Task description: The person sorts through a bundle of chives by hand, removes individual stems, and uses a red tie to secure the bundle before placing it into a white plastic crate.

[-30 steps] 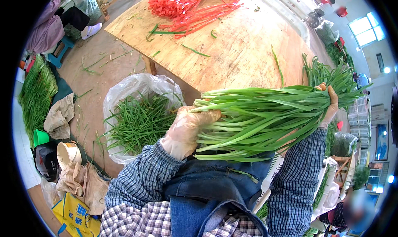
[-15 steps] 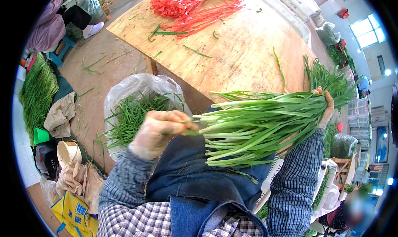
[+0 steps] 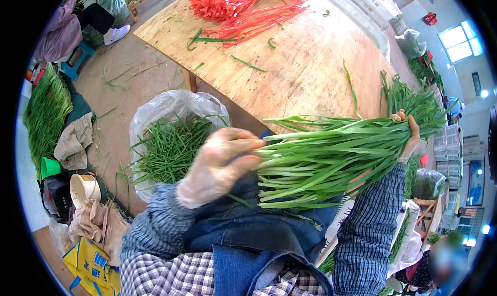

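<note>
A thick bunch of garlic chives point(image 3: 326, 159) lies sideways above my lap, pale stem ends to the left and green leaves to the right. My right hand point(image 3: 409, 133) is closed round its leafy part. At the stem ends is my left hand point(image 3: 220, 164), slightly blurred, thumb and fingers apart, fingertips touching or just short of the stems. Nothing shows between its fingers. A loose green leaf point(image 3: 239, 200) is below that hand, against my blue apron point(image 3: 243, 226). Leaves partly hide my right fingers.
Beyond the bunch stands a wooden table point(image 3: 305, 73) with red plastic strips point(image 3: 233, 9) and stray leaves. A clear plastic bag point(image 3: 150, 109) of green trimmings sits left of my knees. Further left are a chive pile point(image 3: 44, 117), a tub point(image 3: 84, 189) and a seated person point(image 3: 59, 32).
My left hand has opened from a pinch on a thin leaf and moved up and right to the stem ends. A loose leaf now shows below it. My right hand keeps its hold.
</note>
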A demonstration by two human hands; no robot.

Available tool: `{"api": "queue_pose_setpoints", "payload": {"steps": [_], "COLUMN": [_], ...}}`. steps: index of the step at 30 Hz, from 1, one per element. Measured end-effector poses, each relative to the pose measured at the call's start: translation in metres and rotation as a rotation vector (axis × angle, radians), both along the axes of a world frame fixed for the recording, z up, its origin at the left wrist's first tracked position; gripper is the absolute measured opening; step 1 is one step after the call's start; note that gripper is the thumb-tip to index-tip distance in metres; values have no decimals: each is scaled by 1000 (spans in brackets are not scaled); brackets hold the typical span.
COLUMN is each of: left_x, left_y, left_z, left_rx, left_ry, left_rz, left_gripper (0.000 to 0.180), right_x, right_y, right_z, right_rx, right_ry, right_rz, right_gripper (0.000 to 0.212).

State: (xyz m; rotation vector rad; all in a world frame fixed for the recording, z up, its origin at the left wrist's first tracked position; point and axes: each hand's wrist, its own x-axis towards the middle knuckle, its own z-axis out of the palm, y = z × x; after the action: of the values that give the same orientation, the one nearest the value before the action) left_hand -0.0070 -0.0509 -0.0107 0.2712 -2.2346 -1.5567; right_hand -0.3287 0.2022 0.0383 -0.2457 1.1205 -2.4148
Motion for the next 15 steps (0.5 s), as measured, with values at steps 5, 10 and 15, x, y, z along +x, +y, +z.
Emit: {"api": "queue_pose_setpoints", "payload": {"steps": [5, 10, 15], "left_x": [-29, 13, 95], "left_y": [24, -17, -78], "left_z": [-15, -4, -44], "left_rx": [144, 283, -298], "left_ry": [79, 2, -648], "left_rz": [47, -208, 146], "left_gripper": [17, 8, 18], "right_x": [6, 0, -9], "right_y": [-10, 0, 5], "right_z": [-2, -7, -17], "right_rx": [0, -34, -62], "right_ry": [13, -10, -35], "right_rz": [-15, 19, 85], "right_gripper": [20, 20, 22]}}
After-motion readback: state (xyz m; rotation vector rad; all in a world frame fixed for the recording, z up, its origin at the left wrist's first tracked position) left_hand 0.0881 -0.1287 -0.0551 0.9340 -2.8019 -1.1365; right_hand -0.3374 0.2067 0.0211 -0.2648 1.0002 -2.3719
